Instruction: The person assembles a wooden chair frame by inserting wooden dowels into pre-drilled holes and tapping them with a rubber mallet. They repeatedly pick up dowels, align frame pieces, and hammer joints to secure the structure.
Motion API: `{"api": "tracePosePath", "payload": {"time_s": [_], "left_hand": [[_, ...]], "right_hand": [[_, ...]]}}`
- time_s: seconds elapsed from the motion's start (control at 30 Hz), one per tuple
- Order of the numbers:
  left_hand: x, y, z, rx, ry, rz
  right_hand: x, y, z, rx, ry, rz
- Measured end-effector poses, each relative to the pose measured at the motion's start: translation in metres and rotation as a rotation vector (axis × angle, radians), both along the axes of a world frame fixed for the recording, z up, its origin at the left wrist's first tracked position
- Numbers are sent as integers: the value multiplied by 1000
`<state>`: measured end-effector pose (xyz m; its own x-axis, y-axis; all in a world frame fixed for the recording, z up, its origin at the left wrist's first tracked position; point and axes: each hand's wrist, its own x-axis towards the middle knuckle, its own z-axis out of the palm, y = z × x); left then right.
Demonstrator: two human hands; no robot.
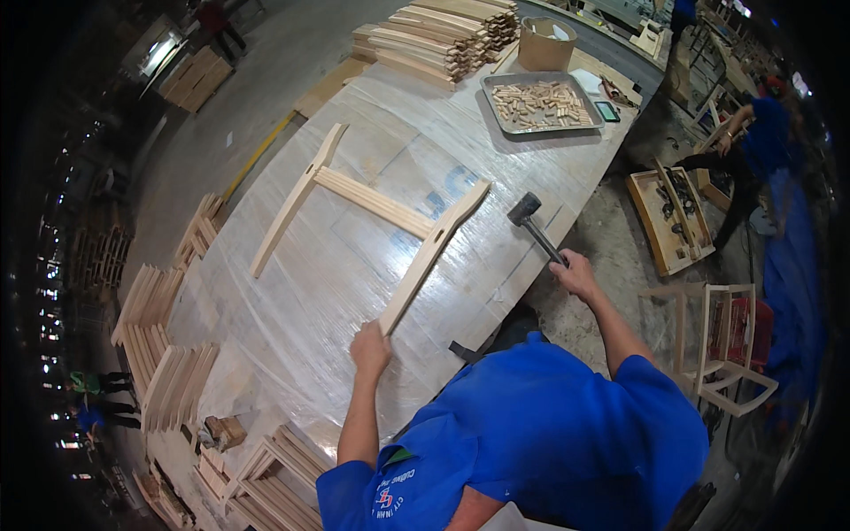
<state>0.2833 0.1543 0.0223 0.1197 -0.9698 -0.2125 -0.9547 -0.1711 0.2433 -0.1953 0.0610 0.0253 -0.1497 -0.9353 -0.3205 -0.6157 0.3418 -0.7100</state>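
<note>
My left hand (370, 348) is closed round the near end of a pale wooden frame (416, 276), which lies on the plastic-covered table (301, 336). Two long curved pieces with oval slots form its sides, and a straight grooved crosspiece (372, 201) joins them in an H shape. In my right hand (575, 273) is the handle of a black-headed mallet (524, 209). The mallet's head is up and to the right of the frame, apart from it, near the table's right edge.
A metal tray (542, 124) of wooden dowels stands at the far end, beside a round brown container (546, 44) and stacked wooden slats (434, 40). More curved pieces (177, 385) are stacked at the left edge. A wooden chair frame (717, 345) stands right; a co-worker (766, 133) is beyond it.
</note>
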Motion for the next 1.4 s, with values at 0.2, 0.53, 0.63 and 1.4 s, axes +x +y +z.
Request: {"api": "tracePosePath", "payload": {"time_s": [0.2, 0.53, 0.63, 1.4], "left_hand": [[-33, -16, 13, 156, -270, 257], [-152, -138, 4, 102, -228, 237], [-160, -149, 6, 76, -217, 242], [-160, -165, -18, 47, -66, 385]], "right_hand": [[-76, -115, -11, 59, -89, 284], [-162, -238, -26, -333, 404, 437], [-185, -260, -29, -398, 280, 269], [-184, -459, -66, -228, 356, 141]]}}
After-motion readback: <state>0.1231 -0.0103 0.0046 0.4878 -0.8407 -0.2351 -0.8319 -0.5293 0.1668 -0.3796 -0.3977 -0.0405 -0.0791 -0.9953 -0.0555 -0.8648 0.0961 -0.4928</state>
